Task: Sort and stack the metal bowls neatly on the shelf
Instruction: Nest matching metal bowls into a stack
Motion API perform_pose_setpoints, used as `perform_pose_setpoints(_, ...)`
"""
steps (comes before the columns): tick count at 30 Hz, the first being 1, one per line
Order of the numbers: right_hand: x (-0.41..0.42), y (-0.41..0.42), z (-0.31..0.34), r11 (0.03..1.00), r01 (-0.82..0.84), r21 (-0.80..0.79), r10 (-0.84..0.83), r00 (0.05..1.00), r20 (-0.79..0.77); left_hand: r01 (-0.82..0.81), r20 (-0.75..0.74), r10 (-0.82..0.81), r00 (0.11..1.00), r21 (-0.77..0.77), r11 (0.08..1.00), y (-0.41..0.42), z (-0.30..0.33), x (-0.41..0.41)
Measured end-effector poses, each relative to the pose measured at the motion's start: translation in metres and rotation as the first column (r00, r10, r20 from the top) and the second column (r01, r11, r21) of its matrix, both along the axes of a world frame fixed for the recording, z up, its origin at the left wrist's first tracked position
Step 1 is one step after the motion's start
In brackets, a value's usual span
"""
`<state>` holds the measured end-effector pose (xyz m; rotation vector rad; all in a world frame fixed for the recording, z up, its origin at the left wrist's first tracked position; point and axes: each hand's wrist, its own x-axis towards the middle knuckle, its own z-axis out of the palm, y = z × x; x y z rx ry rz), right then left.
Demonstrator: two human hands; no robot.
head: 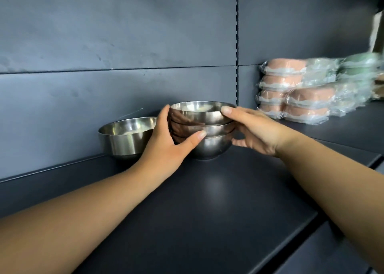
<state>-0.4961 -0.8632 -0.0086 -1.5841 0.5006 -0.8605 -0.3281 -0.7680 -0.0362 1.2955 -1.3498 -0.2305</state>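
A stack of three nested metal bowls [204,126] stands on the dark shelf [207,201] near the back panel. My left hand [166,147] grips the stack's left side, fingers behind it and thumb across the front. My right hand [251,132] holds the right side, with the thumb on the top bowl's rim. A single metal bowl [124,137] sits upright just to the left of the stack, partly hidden by my left hand.
Plastic-wrapped pink and green containers [301,90] are piled at the back right of the shelf. The dark back panel [124,45] rises right behind the bowls. The shelf's front edge [291,238] runs diagonally at lower right.
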Motion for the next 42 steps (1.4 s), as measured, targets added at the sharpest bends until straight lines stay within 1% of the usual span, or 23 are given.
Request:
perform_pose_setpoints(5, -0.006, 0.022, 0.003, 0.996, 0.088, -0.001, -0.088, 0.996, -0.002, 0.02, -0.001, -0.02, 1.0, 0.001, 1.0, 0.011, 0.008, -0.009)
perform_pose_setpoints(8, -0.012, 0.051, -0.001, 0.99, 0.138, -0.007, -0.138, 0.99, 0.017, 0.03, -0.001, -0.03, 1.0, 0.017, 0.999, 0.035, 0.009, -0.015)
perform_pose_setpoints(10, -0.013, 0.077, 0.0, 0.99, 0.139, -0.037, -0.138, 0.99, 0.031, 0.062, -0.001, -0.062, 0.998, 0.011, 0.998, 0.062, 0.013, -0.011)
perform_pose_setpoints(14, 0.011, 0.142, -0.003, 0.996, 0.058, -0.07, -0.055, 0.997, 0.045, 0.072, -0.043, -0.074, 0.996, -0.038, 0.997, 0.138, 0.008, 0.011)
perform_pose_setpoints(16, 0.034, 0.173, -0.006, 0.997, -0.011, -0.079, 0.016, 0.997, 0.071, 0.061, -0.06, -0.064, 0.996, -0.053, 0.997, 0.179, 0.005, 0.027)
perform_pose_setpoints(18, 0.059, 0.201, -0.006, 0.991, -0.084, -0.108, 0.092, 0.994, 0.063, 0.032, -0.066, -0.036, 0.997, -0.056, 0.998, 0.214, 0.005, 0.046)
perform_pose_setpoints(21, 0.113, 0.236, 0.001, 0.97, -0.186, -0.154, 0.19, 0.982, 0.015, -0.071, -0.102, 0.064, 0.993, -0.073, 0.995, 0.264, 0.008, 0.089)
perform_pose_setpoints(23, 0.149, 0.255, 0.002, 0.958, -0.249, -0.141, 0.254, 0.967, 0.02, -0.14, -0.113, 0.133, 0.985, -0.051, 0.989, 0.293, 0.005, 0.118)
perform_pose_setpoints(26, 0.206, 0.277, -0.003, 0.945, -0.3, -0.132, 0.306, 0.952, 0.028, -0.24, -0.088, 0.236, 0.968, -0.041, 0.97, 0.328, 0.003, 0.163)
perform_pose_setpoints(28, 0.234, 0.282, -0.003, 0.93, -0.338, -0.141, 0.342, 0.94, 0.0, -0.275, -0.091, 0.272, 0.958, -0.026, 0.961, 0.337, 0.004, 0.185)
perform_pose_setpoints(29, 0.245, 0.284, 0.0, 0.923, -0.345, -0.167, 0.343, 0.938, -0.043, -0.292, -0.09, 0.289, 0.953, -0.024, 0.956, 0.34, 0.008, 0.195)
perform_pose_setpoints(32, 0.269, 0.286, 0.015, 0.912, -0.331, -0.241, 0.285, 0.936, -0.207, -0.318, -0.079, 0.318, 0.945, 0.009, 0.948, 0.342, 0.015, 0.22)
perform_pose_setpoints(34, 0.282, 0.291, 0.016, 0.916, -0.309, -0.257, 0.243, 0.935, -0.259, -0.334, -0.124, 0.334, 0.934, 0.021, 0.942, 0.344, 0.013, 0.234)
perform_pose_setpoints(36, 0.293, 0.292, 0.012, 0.915, -0.304, -0.266, 0.24, 0.938, -0.248, -0.342, -0.137, 0.342, 0.93, 0.023, 0.939, 0.347, 0.009, 0.247)
perform_pose_setpoints(39, 0.306, 0.287, 0.005, 0.904, -0.324, -0.28, 0.261, 0.935, -0.24, -0.365, -0.091, 0.369, 0.925, 0.056, 0.929, 0.345, 0.002, 0.263)
perform_pose_setpoints(41, 0.313, 0.282, 0.009, 0.908, -0.286, -0.306, 0.231, 0.951, -0.205, -0.373, -0.065, 0.375, 0.925, 0.043, 0.927, 0.34, 0.003, 0.268)
perform_pose_setpoints(42, 0.317, 0.28, 0.01, 0.915, -0.253, -0.316, 0.205, 0.963, -0.176, -0.379, -0.075, 0.381, 0.922, 0.04, 0.925, 0.338, 0.004, 0.27)
